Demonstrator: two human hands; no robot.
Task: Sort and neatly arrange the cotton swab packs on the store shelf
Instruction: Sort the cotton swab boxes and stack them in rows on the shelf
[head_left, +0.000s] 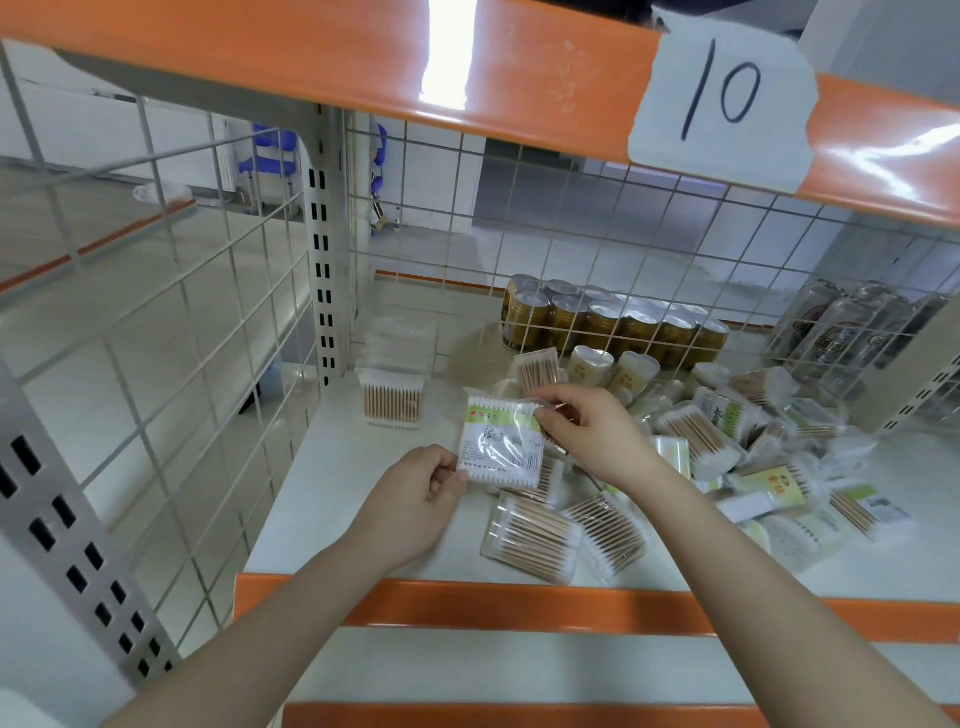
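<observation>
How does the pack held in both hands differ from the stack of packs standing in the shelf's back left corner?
The held pack is lifted off the shelf, pinched by the left hand and right hand; the corner stack rests untouched. The held pack shows a green-and-white printed label; the stack's front shows bare wooden sticks. The held pack is single; the stack has several. Both hold white-tipped cotton swabs in clear wrap.

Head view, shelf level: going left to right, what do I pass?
Upright stack of swab packs → left hand → held labelled swab pack → right hand → loose heap of swab packs → shrink-wrapped cans behind the wire grid.
</observation>
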